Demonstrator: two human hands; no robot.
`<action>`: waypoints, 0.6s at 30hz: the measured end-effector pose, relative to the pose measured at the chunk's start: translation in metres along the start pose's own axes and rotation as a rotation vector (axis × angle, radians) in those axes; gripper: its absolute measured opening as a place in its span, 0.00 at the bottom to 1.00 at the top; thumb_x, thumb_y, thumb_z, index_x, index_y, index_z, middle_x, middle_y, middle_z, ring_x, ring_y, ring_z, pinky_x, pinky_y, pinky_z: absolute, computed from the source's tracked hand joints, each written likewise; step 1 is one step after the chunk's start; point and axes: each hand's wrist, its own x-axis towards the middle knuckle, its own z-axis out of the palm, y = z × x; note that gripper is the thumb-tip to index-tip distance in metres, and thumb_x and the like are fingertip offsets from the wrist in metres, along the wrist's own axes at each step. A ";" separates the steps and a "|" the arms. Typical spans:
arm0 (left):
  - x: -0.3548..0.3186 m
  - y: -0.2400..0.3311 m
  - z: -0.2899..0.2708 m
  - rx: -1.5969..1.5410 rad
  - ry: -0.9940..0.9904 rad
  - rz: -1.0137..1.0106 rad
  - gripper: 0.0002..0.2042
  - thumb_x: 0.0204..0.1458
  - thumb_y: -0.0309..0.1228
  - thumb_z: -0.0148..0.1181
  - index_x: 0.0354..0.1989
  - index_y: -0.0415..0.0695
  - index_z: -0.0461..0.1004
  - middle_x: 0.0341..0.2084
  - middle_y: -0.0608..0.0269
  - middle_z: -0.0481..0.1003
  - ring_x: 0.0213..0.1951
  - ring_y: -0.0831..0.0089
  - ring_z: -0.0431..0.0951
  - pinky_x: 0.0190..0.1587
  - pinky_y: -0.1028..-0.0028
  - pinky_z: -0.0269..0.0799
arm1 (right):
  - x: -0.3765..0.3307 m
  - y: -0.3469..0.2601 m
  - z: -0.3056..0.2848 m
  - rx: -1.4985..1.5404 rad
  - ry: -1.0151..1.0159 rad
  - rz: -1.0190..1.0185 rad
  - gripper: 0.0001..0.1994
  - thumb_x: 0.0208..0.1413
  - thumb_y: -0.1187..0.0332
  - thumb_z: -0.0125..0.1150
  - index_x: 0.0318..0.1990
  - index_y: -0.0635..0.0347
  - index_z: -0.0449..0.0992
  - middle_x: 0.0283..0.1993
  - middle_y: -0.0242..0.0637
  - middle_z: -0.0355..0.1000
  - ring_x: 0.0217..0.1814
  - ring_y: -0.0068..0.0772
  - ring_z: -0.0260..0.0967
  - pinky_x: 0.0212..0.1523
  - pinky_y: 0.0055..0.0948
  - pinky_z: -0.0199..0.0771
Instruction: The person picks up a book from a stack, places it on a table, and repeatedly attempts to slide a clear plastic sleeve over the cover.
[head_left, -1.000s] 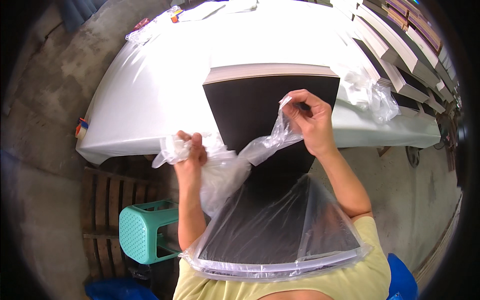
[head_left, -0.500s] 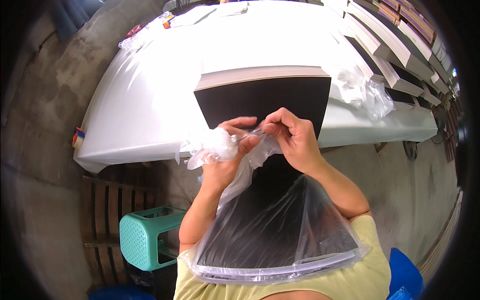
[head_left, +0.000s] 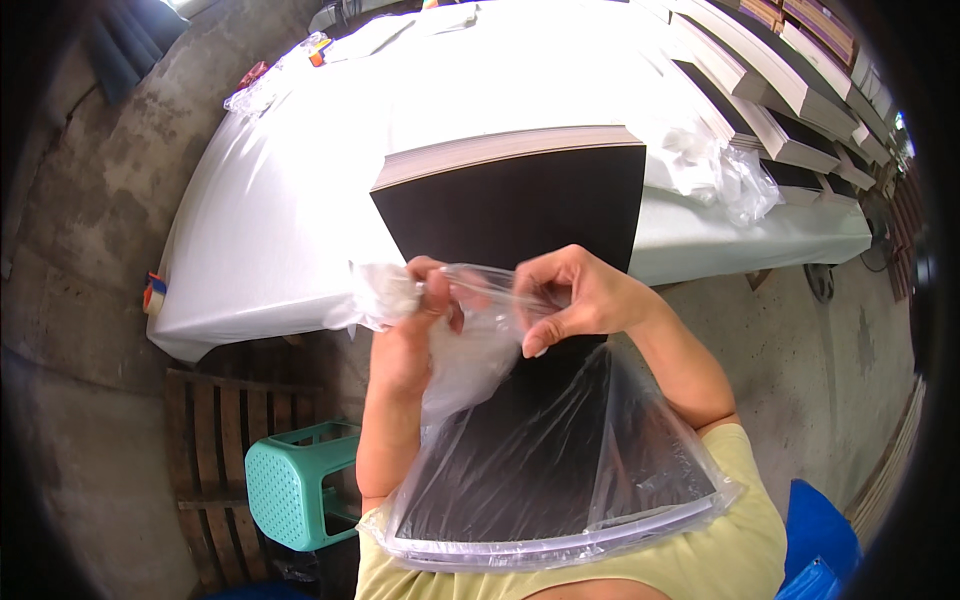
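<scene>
A thin, clear plastic bag [head_left: 485,285] is stretched between my two hands in front of my chest. My left hand [head_left: 437,300] pinches one side of it, with a crumpled white wad of plastic [head_left: 378,292] bunched against that hand. On the other side, my right hand [head_left: 580,298] grips the film with bent fingers. Below them, a black sheet-like block with a pale edge [head_left: 550,450] lies against my chest under clear film. Whether that film joins the bag, I cannot tell. Just beyond my hands, a thick stack of black-faced boards [head_left: 515,205] with pale edges rests on the table.
The table wears a white cover [head_left: 270,230]. More black-and-white stacks [head_left: 780,130] lie at the far right, beside loose clear plastic [head_left: 735,185]. Tape rolls [head_left: 155,293] sit at the left edge. A green stool [head_left: 290,490] and a wooden pallet [head_left: 220,430] are at lower left.
My hands have moved apart and slightly lower, drawing the plastic out between them. The view has shifted a little.
</scene>
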 end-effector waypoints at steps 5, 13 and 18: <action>0.000 0.005 -0.057 -0.556 0.238 0.019 0.10 0.52 0.33 0.47 0.36 0.40 0.69 0.26 0.61 0.72 0.28 0.73 0.73 0.32 0.73 0.70 | -0.007 -0.009 -0.015 -0.128 -0.422 -0.559 0.16 0.33 0.60 0.72 0.25 0.62 0.75 0.20 0.29 0.70 0.28 0.24 0.67 0.37 0.26 0.59; -0.003 0.006 -0.042 -0.650 -0.225 0.339 0.37 0.44 0.56 0.54 0.55 0.39 0.57 0.49 0.54 0.65 0.50 0.65 0.65 0.53 0.61 0.60 | -0.046 0.010 -0.023 0.632 -0.140 -0.525 0.28 0.30 0.58 0.73 0.38 0.69 0.74 0.26 0.33 0.70 0.27 0.22 0.65 0.32 0.24 0.60; -0.027 -0.121 -0.136 -0.017 -0.484 0.125 0.39 0.43 0.55 0.53 0.57 0.39 0.53 0.52 0.53 0.62 0.52 0.62 0.63 0.53 0.62 0.60 | -0.054 0.002 -0.023 0.914 0.018 -0.666 0.27 0.31 0.60 0.73 0.39 0.70 0.72 0.28 0.34 0.70 0.25 0.19 0.64 0.29 0.21 0.60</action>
